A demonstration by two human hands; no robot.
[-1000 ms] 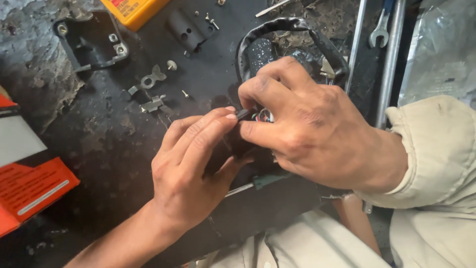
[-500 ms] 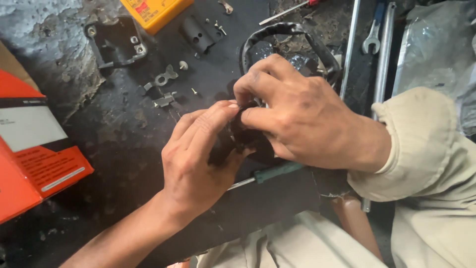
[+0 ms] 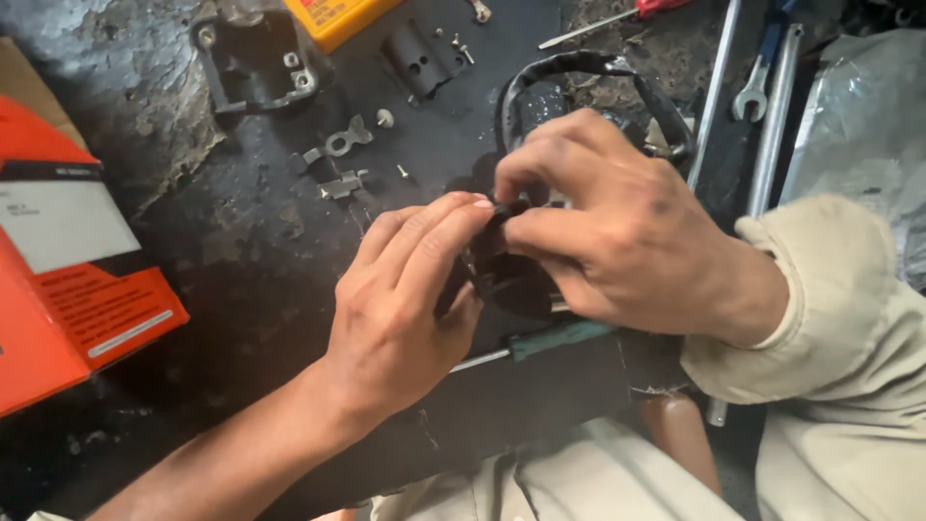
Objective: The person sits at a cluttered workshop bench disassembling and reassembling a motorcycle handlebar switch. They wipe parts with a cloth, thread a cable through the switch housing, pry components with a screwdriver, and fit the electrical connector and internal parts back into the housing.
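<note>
Pinching a small black part (image 3: 502,265) between both hands, you have your left hand (image 3: 405,299) gripping it from below and your right hand (image 3: 617,232) closed on its top edge, fingertips meeting at one spot. Most of it is hidden, so what fits where I cannot tell. Judging by the loose pieces, work remains: beyond the part lie small metal brackets (image 3: 338,164), screws (image 3: 386,118) and a black frame (image 3: 253,63). A green-handled screwdriver (image 3: 550,338) lies just below it, unused.
</note>
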